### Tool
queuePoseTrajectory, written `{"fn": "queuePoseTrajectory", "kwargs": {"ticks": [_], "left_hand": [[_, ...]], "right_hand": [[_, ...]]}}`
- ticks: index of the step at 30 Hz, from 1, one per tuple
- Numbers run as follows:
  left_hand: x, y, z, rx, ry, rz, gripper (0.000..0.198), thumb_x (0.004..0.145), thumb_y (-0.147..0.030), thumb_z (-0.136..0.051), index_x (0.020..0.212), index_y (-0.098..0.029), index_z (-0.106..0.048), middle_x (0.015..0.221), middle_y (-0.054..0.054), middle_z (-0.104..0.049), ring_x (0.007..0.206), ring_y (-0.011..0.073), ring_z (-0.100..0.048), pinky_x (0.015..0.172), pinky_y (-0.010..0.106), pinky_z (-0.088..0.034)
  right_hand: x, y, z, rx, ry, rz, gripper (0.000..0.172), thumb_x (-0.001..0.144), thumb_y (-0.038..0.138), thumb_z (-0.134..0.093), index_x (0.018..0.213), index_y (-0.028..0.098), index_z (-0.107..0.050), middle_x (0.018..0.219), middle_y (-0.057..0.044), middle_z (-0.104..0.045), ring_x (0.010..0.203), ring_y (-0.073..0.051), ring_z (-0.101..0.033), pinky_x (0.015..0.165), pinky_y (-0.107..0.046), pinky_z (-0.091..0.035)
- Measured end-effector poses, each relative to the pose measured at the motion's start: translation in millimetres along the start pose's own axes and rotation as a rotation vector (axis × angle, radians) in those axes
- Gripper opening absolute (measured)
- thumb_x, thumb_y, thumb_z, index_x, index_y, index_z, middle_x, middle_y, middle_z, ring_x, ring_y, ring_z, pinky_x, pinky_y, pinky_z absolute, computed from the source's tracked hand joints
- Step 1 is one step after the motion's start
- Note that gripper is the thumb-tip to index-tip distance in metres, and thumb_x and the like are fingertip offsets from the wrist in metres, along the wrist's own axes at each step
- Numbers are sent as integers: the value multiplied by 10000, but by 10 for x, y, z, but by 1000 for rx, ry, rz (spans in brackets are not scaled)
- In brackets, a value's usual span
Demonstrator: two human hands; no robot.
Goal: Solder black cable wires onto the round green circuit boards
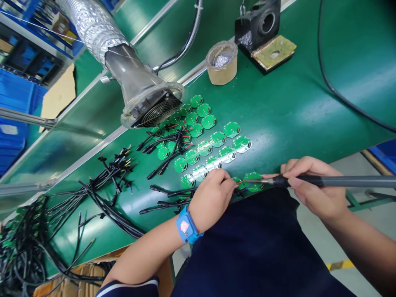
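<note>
My right hand (320, 192) grips a soldering iron (305, 180) by its dark handle. The iron's tip reaches left onto a round green circuit board (254, 185) at the table's front edge. My left hand (215, 198), wearing a blue wrist strap (187, 225), is closed beside that board. A thin red wire (239, 182) runs from its fingertips to the boards; the fingers partly hide their hold. Black cables (168, 192) with connectors lie beneath and left of this hand. Rows of similar round boards (204, 147) lie just beyond it.
A fume extractor hood (151, 103) hangs over the far boards. Behind them stand a tan cup of solder bits (222, 68) and an iron stand (258, 24) with a yellow sponge (275, 51). Bundled black cables (102, 194) spread leftward. A dark cord (328, 82) crosses the right side.
</note>
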State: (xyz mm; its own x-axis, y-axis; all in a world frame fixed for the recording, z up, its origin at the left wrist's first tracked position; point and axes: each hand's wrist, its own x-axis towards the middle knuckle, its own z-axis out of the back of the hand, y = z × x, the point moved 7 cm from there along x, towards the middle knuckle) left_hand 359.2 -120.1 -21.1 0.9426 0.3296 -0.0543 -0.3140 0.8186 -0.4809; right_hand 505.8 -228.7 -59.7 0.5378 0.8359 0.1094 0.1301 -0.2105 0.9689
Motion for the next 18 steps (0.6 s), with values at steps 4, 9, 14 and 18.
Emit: {"fn": "queuePoseTrajectory", "kwargs": {"ticks": [4,9,14,18], "left_hand": [[55,-49,-8,117,101,-69,224,921,-186,-423,868,-139,-636,858,72,-561,806,181,-492,728,317,-479],[109,-52,-15,135,185,-33,221,908,-183,-441,864,-132,-651,841,75,-548,799,187,-504,737,330,-487],[184,-41,1,108,236,46,202,873,-165,-482,789,-137,-663,779,71,-538,770,190,-530,727,340,-490],[270,-40,-5,102,288,59,213,839,-140,-491,727,-127,-672,715,75,-539,751,201,-553,681,329,-489]], "right_hand": [[23,40,-48,-64,52,15,65,797,143,-566,815,201,-587,657,4,-471,611,-125,-464,620,-356,-549],[17,62,-71,-97,73,19,56,794,149,-575,816,201,-577,674,4,-483,632,-128,-494,689,-405,-591],[5,50,-53,-71,55,16,60,788,154,-580,807,210,-577,664,6,-480,633,-141,-515,717,-443,-593],[-8,34,-51,-86,77,36,110,783,130,-577,852,214,-594,674,1,-497,672,-155,-546,785,-477,-576]]}}
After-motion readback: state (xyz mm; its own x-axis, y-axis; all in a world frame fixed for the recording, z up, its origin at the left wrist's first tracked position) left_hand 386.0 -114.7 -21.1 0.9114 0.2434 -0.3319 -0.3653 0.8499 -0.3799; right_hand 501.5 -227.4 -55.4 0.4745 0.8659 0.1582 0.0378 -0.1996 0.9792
